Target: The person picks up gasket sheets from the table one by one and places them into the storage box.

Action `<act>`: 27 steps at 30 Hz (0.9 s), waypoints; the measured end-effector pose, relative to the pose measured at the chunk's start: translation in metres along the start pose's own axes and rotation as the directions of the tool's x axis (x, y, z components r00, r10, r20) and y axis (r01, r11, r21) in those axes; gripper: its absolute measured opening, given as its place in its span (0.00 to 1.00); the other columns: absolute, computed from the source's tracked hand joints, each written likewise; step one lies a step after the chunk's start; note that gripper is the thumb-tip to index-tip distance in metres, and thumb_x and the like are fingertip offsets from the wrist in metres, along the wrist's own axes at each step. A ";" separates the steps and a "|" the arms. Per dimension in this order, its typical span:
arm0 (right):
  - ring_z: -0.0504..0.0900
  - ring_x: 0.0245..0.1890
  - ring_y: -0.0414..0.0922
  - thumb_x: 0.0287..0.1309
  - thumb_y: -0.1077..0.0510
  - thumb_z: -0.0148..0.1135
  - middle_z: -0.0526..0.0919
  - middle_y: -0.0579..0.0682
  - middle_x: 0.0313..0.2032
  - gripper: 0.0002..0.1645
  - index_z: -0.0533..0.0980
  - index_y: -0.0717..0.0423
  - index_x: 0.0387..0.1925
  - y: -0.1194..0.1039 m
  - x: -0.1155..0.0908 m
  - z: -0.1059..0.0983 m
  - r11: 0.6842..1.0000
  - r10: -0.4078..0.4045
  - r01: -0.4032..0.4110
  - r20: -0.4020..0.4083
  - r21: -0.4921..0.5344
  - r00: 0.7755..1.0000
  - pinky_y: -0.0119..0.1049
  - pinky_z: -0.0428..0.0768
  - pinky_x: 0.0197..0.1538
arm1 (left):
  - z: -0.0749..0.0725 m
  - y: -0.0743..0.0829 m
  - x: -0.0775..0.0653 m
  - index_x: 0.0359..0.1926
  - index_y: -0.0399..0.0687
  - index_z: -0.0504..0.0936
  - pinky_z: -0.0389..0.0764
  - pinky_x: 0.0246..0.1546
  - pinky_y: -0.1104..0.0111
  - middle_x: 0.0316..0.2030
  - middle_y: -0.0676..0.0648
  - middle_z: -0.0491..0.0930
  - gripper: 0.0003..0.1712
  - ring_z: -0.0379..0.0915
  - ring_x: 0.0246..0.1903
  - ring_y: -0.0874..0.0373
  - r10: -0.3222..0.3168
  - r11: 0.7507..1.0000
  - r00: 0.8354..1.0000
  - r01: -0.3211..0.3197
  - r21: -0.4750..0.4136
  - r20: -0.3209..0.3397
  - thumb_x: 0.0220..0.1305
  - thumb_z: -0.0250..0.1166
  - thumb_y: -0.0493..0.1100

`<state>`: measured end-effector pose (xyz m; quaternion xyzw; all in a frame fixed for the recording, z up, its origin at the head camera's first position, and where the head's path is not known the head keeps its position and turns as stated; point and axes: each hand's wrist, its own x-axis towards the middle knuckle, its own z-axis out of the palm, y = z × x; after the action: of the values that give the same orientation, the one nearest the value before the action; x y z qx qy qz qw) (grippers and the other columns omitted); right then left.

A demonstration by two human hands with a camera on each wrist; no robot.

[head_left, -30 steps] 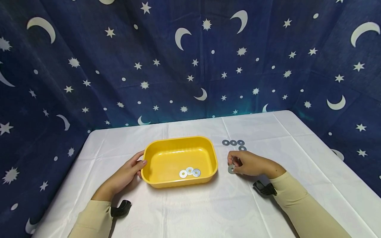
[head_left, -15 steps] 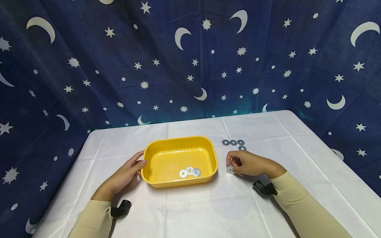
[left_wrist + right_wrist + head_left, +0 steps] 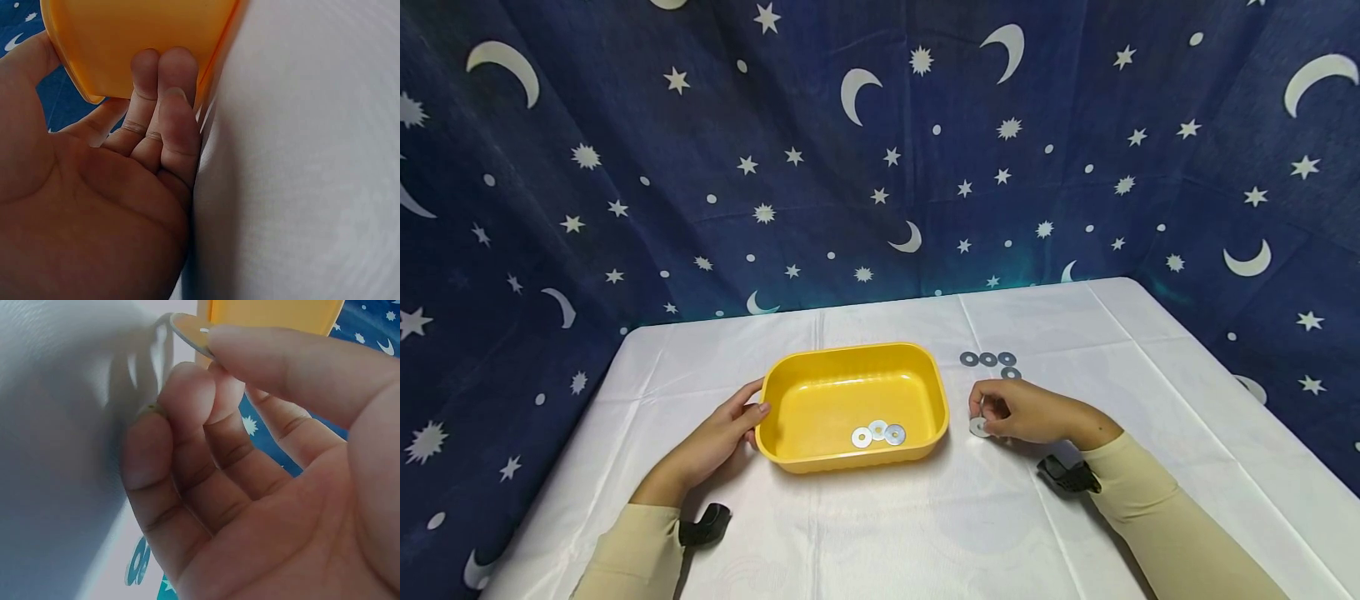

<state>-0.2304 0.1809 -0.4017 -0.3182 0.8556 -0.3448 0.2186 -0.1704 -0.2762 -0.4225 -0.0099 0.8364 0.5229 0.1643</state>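
My left hand (image 3: 718,437) grips the left end of a yellow plastic tray (image 3: 850,463), thumb over the rim; in the left wrist view, fingertips (image 3: 178,65) touch its outer wall. Inside, near the front, lie three flat metal washers (image 3: 877,430), close together. Just right of the tray, my right hand (image 3: 1030,414) pinches another washer (image 3: 977,427) low over the cloth. The right wrist view shows that washer tilted under the thumb, the other fingers curled beneath. Whether its edge touches the cloth I cannot tell.
Several more washers (image 3: 988,359) lie behind my right hand, three in a row and one in front of the row's right end. White cloth (image 3: 887,533) covers the table. A dark blue curtain (image 3: 820,150) with moons and stars hangs behind and at both sides.
The pinched washer and my right fingertips have shifted slightly left, towards the tray, and the washer's face now catches more light. My left hand and the tray stay put.
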 end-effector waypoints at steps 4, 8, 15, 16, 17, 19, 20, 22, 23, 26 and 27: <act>0.73 0.23 0.39 0.59 0.68 0.65 0.71 0.45 0.23 0.10 0.75 0.55 0.40 0.000 0.001 0.000 1.000 -0.004 0.004 -0.009 0.013 1.000 0.28 0.73 0.30 | 0.000 0.000 0.000 0.77 0.58 0.53 0.67 0.52 0.69 0.44 0.43 0.76 0.35 0.73 0.38 0.56 0.001 1.000 1.000 -0.001 -0.002 -0.001 0.76 0.50 0.59; 0.73 0.23 0.38 0.60 0.68 0.64 0.70 0.44 0.23 0.10 0.75 0.54 0.40 -0.001 0.001 -0.001 1.000 -0.009 0.009 -0.031 0.001 0.999 0.28 0.74 0.30 | 0.000 0.000 -0.001 0.77 0.58 0.53 0.68 0.50 0.70 0.45 0.43 0.76 0.35 0.73 0.37 0.56 0.003 1.000 1.000 -0.003 -0.005 0.001 0.76 0.51 0.59; 0.72 0.24 0.40 0.59 0.69 0.65 0.71 0.45 0.24 0.11 0.75 0.54 0.40 -0.005 0.000 -0.003 1.000 0.018 -0.020 -0.084 -0.015 0.996 0.28 0.73 0.29 | 0.000 0.001 -0.001 0.78 0.58 0.52 0.66 0.54 0.66 0.42 0.43 0.76 0.36 0.74 0.38 0.55 -0.002 1.000 1.000 0.002 0.003 0.001 0.76 0.50 0.60; 0.72 0.24 0.40 0.59 0.68 0.65 0.71 0.45 0.24 0.11 0.75 0.54 0.40 -0.005 0.001 -0.003 1.000 0.019 -0.021 -0.090 -0.016 0.996 0.28 0.72 0.29 | 0.000 0.001 -0.001 0.78 0.58 0.52 0.65 0.55 0.65 0.42 0.44 0.76 0.36 0.74 0.38 0.55 -0.003 1.000 1.000 0.003 0.008 0.000 0.76 0.50 0.60; 0.72 0.24 0.40 0.59 0.68 0.65 0.71 0.45 0.24 0.11 0.75 0.53 0.40 -0.006 0.001 -0.003 1.000 0.019 -0.020 -0.096 -0.017 0.995 0.28 0.72 0.29 | 0.000 0.002 -0.001 0.78 0.58 0.52 0.65 0.55 0.64 0.41 0.44 0.76 0.36 0.74 0.38 0.55 -0.004 1.000 1.000 0.004 0.011 -0.001 0.76 0.50 0.60; 0.72 0.25 0.40 0.59 0.68 0.66 0.71 0.44 0.24 0.11 0.74 0.53 0.39 -0.007 0.001 -0.002 1.000 0.015 -0.017 -0.111 -0.017 0.994 0.28 0.71 0.30 | 0.000 0.002 -0.001 0.78 0.58 0.52 0.64 0.56 0.63 0.40 0.45 0.75 0.36 0.74 0.38 0.55 -0.005 1.000 1.000 0.005 0.014 -0.003 0.76 0.50 0.60; 0.72 0.26 0.39 0.59 0.67 0.66 0.71 0.44 0.25 0.11 0.74 0.53 0.39 -0.007 0.001 -0.002 1.000 0.012 -0.014 -0.121 -0.020 0.993 0.28 0.71 0.30 | 0.000 0.002 -0.001 0.78 0.57 0.52 0.64 0.56 0.62 0.40 0.45 0.75 0.36 0.74 0.38 0.55 -0.005 1.000 1.000 0.005 0.016 -0.004 0.76 0.50 0.60; 0.72 0.27 0.39 0.59 0.67 0.66 0.72 0.44 0.25 0.11 0.75 0.53 0.40 -0.009 0.001 -0.002 1.000 0.003 -0.006 -0.145 -0.022 0.989 0.28 0.71 0.31 | 0.001 0.001 -0.001 0.78 0.57 0.52 0.64 0.56 0.62 0.40 0.45 0.75 0.36 0.74 0.38 0.55 -0.004 1.000 1.000 0.004 0.015 -0.005 0.76 0.50 0.60; 0.72 0.27 0.39 0.59 0.67 0.67 0.72 0.44 0.26 0.11 0.75 0.53 0.40 -0.010 0.001 -0.001 1.000 -0.003 -0.001 -0.158 -0.026 0.988 0.28 0.71 0.32 | 0.001 0.001 -0.001 0.78 0.57 0.52 0.64 0.56 0.63 0.40 0.45 0.75 0.36 0.74 0.38 0.55 -0.005 1.000 1.000 0.005 0.014 -0.006 0.76 0.50 0.60; 0.73 0.28 0.40 0.59 0.67 0.67 0.75 0.44 0.27 0.11 0.77 0.55 0.43 -0.014 0.001 -0.001 0.999 -0.021 0.013 -0.198 -0.040 0.980 0.29 0.73 0.33 | 0.001 0.001 -0.001 0.78 0.57 0.52 0.64 0.56 0.63 0.42 0.44 0.76 0.36 0.74 0.38 0.55 -0.005 1.000 1.000 0.005 0.011 -0.005 0.76 0.50 0.60; 0.73 0.29 0.40 0.59 0.67 0.67 0.76 0.44 0.27 0.11 0.78 0.56 0.43 -0.016 0.001 -0.001 0.999 -0.023 0.015 -0.209 -0.042 0.978 0.29 0.74 0.34 | 0.001 0.002 -0.001 0.78 0.57 0.52 0.64 0.56 0.63 0.43 0.44 0.76 0.36 0.74 0.38 0.55 -0.006 1.000 1.000 0.006 0.010 -0.005 0.76 0.50 0.60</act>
<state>-0.2254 0.1716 -0.3898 -0.2925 0.8776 -0.3613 0.1173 -0.1694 -0.2750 -0.4212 -0.0128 0.8393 0.5183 0.1636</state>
